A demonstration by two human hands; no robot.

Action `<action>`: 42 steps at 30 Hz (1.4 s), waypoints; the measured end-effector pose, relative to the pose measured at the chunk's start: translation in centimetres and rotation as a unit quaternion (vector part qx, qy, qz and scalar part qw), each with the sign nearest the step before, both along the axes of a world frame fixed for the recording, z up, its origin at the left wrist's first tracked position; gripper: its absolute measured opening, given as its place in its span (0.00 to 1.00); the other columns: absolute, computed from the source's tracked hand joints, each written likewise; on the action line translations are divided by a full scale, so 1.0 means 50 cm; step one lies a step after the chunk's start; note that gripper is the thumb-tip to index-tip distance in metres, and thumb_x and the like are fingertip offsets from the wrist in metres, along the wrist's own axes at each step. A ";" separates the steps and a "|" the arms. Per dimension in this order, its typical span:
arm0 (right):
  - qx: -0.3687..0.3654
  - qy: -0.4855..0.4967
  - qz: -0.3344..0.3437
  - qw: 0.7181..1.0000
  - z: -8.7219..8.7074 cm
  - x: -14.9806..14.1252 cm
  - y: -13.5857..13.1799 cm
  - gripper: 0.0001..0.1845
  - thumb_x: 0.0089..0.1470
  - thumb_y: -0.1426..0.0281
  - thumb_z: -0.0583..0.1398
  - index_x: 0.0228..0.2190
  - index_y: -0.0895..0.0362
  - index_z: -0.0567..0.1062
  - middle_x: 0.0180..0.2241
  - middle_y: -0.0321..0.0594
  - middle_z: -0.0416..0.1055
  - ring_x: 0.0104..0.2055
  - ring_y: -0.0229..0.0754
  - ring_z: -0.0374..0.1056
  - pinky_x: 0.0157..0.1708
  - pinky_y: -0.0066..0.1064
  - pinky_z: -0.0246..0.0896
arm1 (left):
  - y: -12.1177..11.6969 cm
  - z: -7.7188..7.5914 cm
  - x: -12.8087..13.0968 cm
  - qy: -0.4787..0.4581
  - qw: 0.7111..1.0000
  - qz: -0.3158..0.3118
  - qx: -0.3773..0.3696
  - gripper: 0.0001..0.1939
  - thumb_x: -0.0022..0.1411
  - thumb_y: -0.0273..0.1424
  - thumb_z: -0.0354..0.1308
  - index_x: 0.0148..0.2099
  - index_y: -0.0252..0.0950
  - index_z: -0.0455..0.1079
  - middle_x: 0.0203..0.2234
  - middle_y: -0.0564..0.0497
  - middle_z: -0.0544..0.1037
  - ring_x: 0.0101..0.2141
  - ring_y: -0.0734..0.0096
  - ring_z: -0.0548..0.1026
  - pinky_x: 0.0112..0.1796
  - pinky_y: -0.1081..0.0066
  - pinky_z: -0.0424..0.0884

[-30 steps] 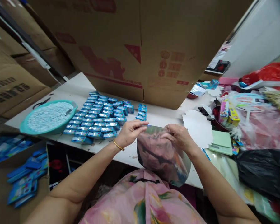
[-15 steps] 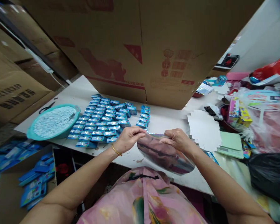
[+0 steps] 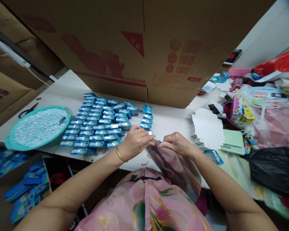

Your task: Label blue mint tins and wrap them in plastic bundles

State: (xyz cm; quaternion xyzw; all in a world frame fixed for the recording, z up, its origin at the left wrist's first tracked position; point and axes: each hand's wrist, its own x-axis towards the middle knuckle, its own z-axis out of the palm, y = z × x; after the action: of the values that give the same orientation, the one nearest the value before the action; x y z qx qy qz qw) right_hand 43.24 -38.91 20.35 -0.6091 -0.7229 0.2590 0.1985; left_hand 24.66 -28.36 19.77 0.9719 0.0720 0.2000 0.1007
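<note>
The left hand and right hand pinch the film along its top edge, seemingly for control, with boxes rowed beyond the left, probably for reach.

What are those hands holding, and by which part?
A shiny, thin sheet: the right hand pinches its upper edge. The left hand is there too, its grip unclear.

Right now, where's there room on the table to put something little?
The table is bare between the short row of blue boxes and the white card stack, and between the teal basin and the big carton. Crowded: the large blue-box block and around the black bag.
</note>
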 end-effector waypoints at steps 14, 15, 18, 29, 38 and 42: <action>0.026 -0.326 0.005 0.945 -0.040 0.021 -0.035 0.34 0.48 0.44 0.41 0.26 0.60 0.70 0.24 0.47 0.71 0.26 0.41 0.66 0.25 0.28 0.45 | -0.004 -0.030 -0.005 0.022 0.999 0.014 -0.037 0.14 0.61 0.31 0.45 0.27 0.33 0.67 0.20 0.52 0.70 0.26 0.74 0.64 0.30 0.71 0.55; 0.014 -0.320 0.016 0.947 -0.043 0.023 -0.034 0.34 0.49 0.45 0.41 0.27 0.60 0.70 0.25 0.47 0.71 0.26 0.41 0.66 0.25 0.28 0.44 | -0.004 -0.030 -0.006 0.028 0.999 0.011 -0.039 0.14 0.61 0.31 0.45 0.27 0.34 0.67 0.20 0.52 0.70 0.26 0.74 0.64 0.31 0.71 0.55; -0.018 -0.277 0.047 0.959 -0.047 0.028 -0.030 0.32 0.51 0.46 0.41 0.26 0.58 0.71 0.24 0.44 0.72 0.25 0.39 0.66 0.23 0.27 0.42 | -0.004 -0.023 -0.013 0.048 0.998 -0.009 -0.043 0.14 0.61 0.31 0.45 0.28 0.35 0.68 0.21 0.53 0.70 0.26 0.74 0.65 0.31 0.71 0.55; -0.011 -0.187 0.040 0.981 -0.031 0.021 -0.049 0.25 0.56 0.55 0.44 0.24 0.56 0.73 0.20 0.38 0.70 0.22 0.35 0.62 0.23 0.26 0.42 | -0.017 -0.030 -0.025 0.025 0.999 -0.007 0.046 0.10 0.60 0.31 0.47 0.40 0.37 0.68 0.23 0.52 0.74 0.27 0.74 0.68 0.33 0.69 0.55; -0.021 -0.091 0.039 0.995 -0.007 0.002 -0.065 0.28 0.56 0.54 0.43 0.19 0.57 0.70 0.15 0.34 0.65 0.17 0.31 0.54 0.21 0.24 0.42 | -0.052 -0.049 0.009 -0.082 0.996 -0.034 0.031 0.08 0.59 0.31 0.50 0.40 0.36 0.67 0.22 0.54 0.75 0.26 0.76 0.69 0.35 0.69 0.57; -0.014 -0.164 0.040 0.986 0.000 0.002 -0.080 0.28 0.54 0.50 0.44 0.23 0.57 0.71 0.19 0.36 0.68 0.20 0.33 0.60 0.22 0.25 0.43 | -0.052 -0.047 0.003 -0.073 0.996 -0.046 -0.009 0.07 0.59 0.28 0.49 0.35 0.35 0.69 0.20 0.53 0.74 0.25 0.75 0.68 0.34 0.69 0.58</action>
State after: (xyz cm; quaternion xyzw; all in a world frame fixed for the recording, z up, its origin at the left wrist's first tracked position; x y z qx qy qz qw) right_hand 43.34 -42.89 20.37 -0.6166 -0.7657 0.1736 0.0579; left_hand 24.81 -30.95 17.42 0.9562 0.0213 0.2645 0.1234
